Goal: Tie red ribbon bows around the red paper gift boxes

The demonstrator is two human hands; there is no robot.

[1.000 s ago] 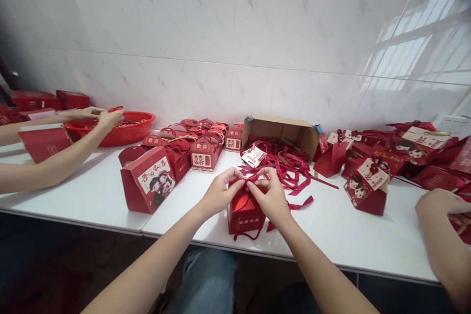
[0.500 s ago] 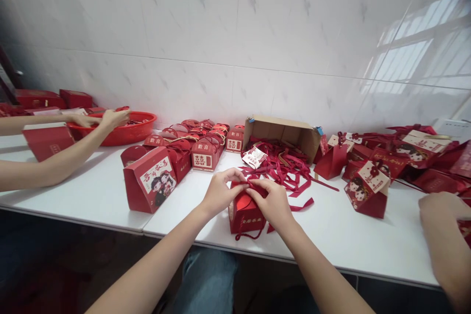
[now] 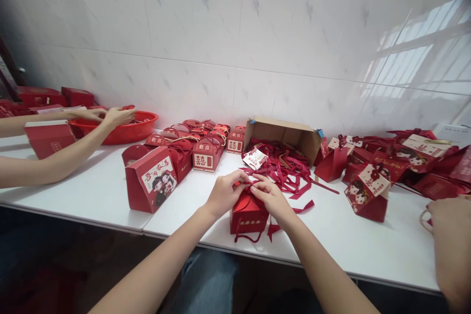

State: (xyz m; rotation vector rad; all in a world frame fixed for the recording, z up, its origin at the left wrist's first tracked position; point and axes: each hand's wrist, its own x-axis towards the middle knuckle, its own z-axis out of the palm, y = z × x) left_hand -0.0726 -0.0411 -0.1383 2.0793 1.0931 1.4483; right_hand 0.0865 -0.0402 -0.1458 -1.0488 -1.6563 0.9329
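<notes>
A small red gift box with gold lettering stands upright near the table's front edge. Over its top, my left hand and my right hand meet with fingertips pinched on a red ribbon. The fingers mostly hide the pinched part. One ribbon end hangs at the box's right side. A red cord handle droops down the front. Just behind my hands lies a white printed tag beside a heap of loose red ribbons.
An open cardboard box spills ribbons. Finished-looking red boxes and a larger printed box stand left; more boxes sit right. At far left, another person's hands work over a red basin; another hand is far right.
My fingertips stay together over the box top, with my right fingers shifted slightly and more of the box front showing. The hand at far right has moved slightly lower.
</notes>
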